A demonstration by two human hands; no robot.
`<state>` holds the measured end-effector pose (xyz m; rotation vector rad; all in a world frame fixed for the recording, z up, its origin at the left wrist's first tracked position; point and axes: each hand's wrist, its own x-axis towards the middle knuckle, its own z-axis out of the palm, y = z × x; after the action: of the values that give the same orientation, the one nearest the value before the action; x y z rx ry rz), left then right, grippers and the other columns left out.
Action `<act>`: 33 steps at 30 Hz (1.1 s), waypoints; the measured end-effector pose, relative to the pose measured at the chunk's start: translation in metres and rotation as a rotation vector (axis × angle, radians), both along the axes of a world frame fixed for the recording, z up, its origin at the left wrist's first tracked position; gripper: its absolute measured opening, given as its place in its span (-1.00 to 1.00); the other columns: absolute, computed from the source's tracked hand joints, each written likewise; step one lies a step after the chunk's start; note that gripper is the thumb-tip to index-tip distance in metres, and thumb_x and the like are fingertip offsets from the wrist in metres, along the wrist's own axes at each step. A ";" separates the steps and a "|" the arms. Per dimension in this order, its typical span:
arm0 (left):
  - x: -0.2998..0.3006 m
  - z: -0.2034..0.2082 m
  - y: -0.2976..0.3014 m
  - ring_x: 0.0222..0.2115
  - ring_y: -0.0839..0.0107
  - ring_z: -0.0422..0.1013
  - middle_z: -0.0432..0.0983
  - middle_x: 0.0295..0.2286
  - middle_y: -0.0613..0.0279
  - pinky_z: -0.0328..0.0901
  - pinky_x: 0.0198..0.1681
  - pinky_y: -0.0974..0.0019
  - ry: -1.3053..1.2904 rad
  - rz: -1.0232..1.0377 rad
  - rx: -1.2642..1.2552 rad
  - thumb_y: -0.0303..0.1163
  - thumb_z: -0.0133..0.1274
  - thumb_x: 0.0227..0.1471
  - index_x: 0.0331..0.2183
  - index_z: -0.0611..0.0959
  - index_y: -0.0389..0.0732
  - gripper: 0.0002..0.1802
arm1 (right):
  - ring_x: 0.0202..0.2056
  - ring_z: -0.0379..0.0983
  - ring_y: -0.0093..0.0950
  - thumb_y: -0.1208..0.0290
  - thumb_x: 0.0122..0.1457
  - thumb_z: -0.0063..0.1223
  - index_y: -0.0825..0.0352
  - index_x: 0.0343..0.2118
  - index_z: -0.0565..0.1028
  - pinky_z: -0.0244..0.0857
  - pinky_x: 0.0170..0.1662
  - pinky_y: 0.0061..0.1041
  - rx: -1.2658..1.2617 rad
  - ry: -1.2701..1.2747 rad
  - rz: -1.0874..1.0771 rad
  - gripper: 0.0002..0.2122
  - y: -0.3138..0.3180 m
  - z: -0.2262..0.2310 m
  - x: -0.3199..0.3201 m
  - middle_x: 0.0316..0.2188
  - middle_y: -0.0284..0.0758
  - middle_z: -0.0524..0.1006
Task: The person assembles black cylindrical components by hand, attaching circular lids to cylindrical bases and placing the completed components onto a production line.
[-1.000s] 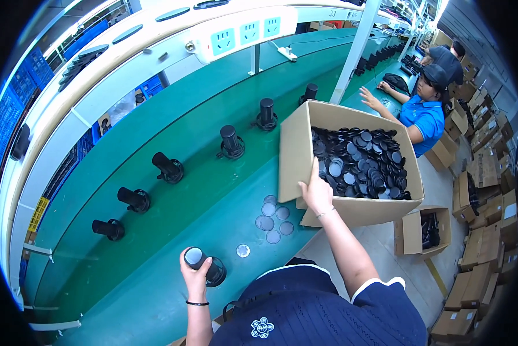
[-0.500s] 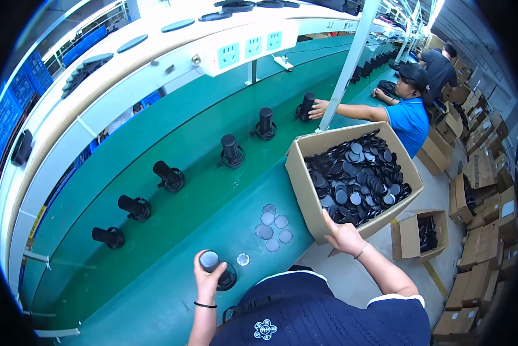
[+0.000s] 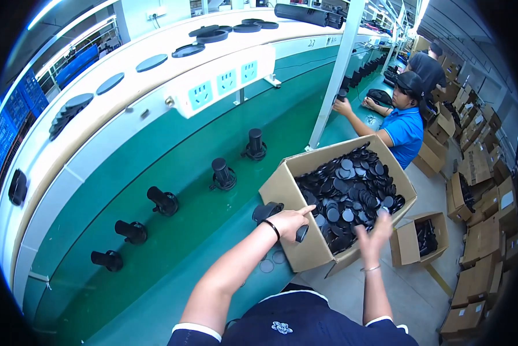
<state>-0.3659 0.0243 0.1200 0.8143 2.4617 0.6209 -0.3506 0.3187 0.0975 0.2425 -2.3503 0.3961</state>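
My left hand (image 3: pixel 289 222) is at the left wall of the cardboard box (image 3: pixel 275 183), closed around a black cylindrical device (image 3: pixel 264 211) that lies tilted. Its index finger stretches over the box rim, and the other end of the device shows below the fingers. Inside the box is a heap of round black discs (image 3: pixel 351 193), some with pale grey faces. Above the heap's near right part, my right hand (image 3: pixel 375 237) has thumb and fingers apart, slightly blurred. A pale disc shows by its fingertips; whether it is touched I cannot tell.
Several black cylindrical devices (image 3: pixel 163 202) stand in a row on the green surface. A few thin round discs (image 3: pixel 266 266) lie beside the box. A metal post (image 3: pixel 337 75) rises behind it. At the right, a co-worker in blue (image 3: pixel 403 130) sits near an open carton (image 3: pixel 406 245).
My left hand has moved right and up to the box with the device. My right hand has gone from the box's near edge to above the discs. The co-worker's arm has drawn back.
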 end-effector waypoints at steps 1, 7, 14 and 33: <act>-0.002 -0.009 0.000 -0.09 0.09 0.31 0.00 0.11 -0.08 0.28 -0.10 0.22 0.076 -0.014 0.051 -0.45 0.21 -0.54 -0.29 0.53 -0.26 -0.44 | -0.05 0.27 -0.16 0.33 -0.14 0.21 0.43 0.04 0.23 0.10 0.03 -0.19 -0.138 0.040 -0.239 -0.36 0.026 -0.021 -0.013 -0.13 -0.05 0.39; 0.019 -0.024 0.007 -0.16 0.08 0.33 0.17 -0.05 -0.04 0.28 -0.10 0.21 0.170 0.082 0.321 -0.47 0.20 -0.56 -0.34 0.53 -0.35 -0.48 | -0.44 0.34 -0.44 0.48 -0.09 -0.04 0.44 -0.14 0.35 0.25 -0.35 -0.49 -0.889 -0.532 -0.202 -0.63 0.115 -0.096 -0.064 -0.44 -0.28 0.43; 0.061 -0.056 0.058 -0.16 0.00 0.31 0.18 -0.05 -0.04 0.27 -0.08 0.18 0.317 0.209 0.420 -0.48 0.20 -0.55 -0.30 0.48 -0.34 -0.43 | -0.25 0.35 -0.37 0.54 -0.08 -0.13 0.41 0.07 0.20 0.24 -0.14 -0.45 -0.856 -0.796 -0.004 -0.47 0.113 -0.062 -0.095 -0.24 -0.13 0.41; 0.352 -0.089 -0.080 -0.20 0.44 0.34 0.39 -0.23 0.24 0.25 -0.09 0.35 0.459 1.685 0.968 -0.55 0.27 -0.31 -0.10 0.35 -0.18 -0.34 | -0.35 0.46 -0.26 0.53 -0.04 0.04 0.33 -0.34 0.52 0.33 -0.24 -0.41 0.355 -1.027 0.974 -0.84 -0.173 -0.067 0.063 -0.41 -0.14 0.50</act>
<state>-0.0143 -0.0552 0.0307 -1.3548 2.6197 2.4103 -0.2879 0.1461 0.0306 1.7325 -3.1213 0.6466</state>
